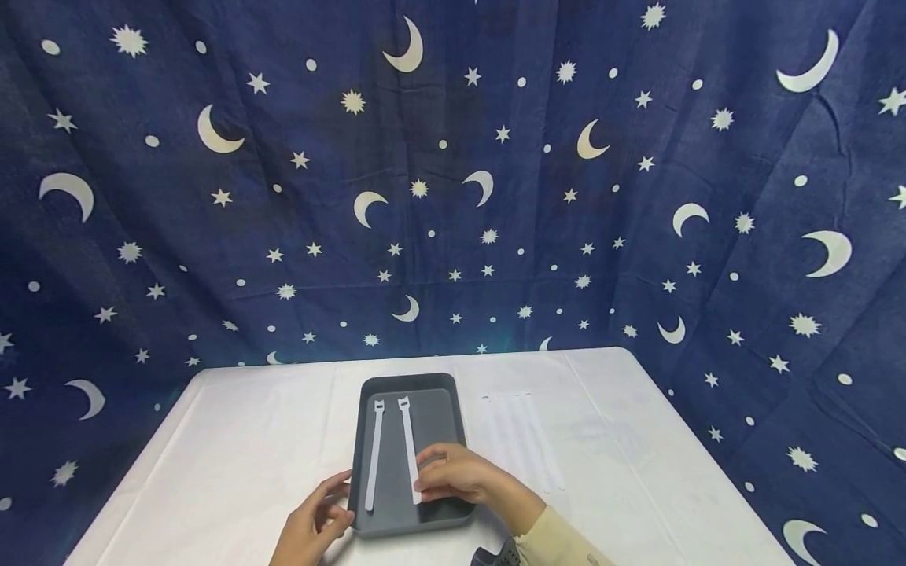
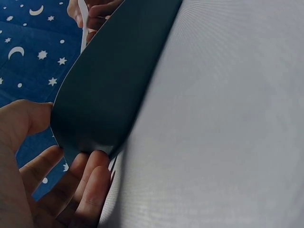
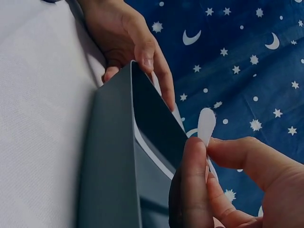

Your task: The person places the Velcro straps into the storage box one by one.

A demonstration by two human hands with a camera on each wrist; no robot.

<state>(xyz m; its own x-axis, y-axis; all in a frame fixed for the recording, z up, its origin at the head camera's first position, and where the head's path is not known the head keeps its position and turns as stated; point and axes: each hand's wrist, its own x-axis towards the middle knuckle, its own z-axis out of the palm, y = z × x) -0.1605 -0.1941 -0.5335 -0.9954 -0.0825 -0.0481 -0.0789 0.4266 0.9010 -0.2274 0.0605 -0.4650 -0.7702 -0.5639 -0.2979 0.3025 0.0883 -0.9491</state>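
Two white hook-and-loop cable ties with slotted heads lie lengthwise in a dark grey tray [image 1: 396, 385]. The left cable tie [image 1: 375, 456] lies along the tray's left side. My right hand [image 1: 453, 475] pinches the near end of the other cable tie [image 1: 408, 432] between thumb and fingers; its rounded tip [image 3: 206, 124] stands up past them in the right wrist view. At the tray's near left corner, my left hand [image 1: 314, 520] holds the outside, its thumb and fingers bent around the corner in the left wrist view.
Several white strips [image 1: 520, 436] lie side by side on the white tablecloth [image 1: 276, 424], right of the tray. A dark blue curtain [image 1: 439, 259] with moons and stars hangs behind the table and along its right side.
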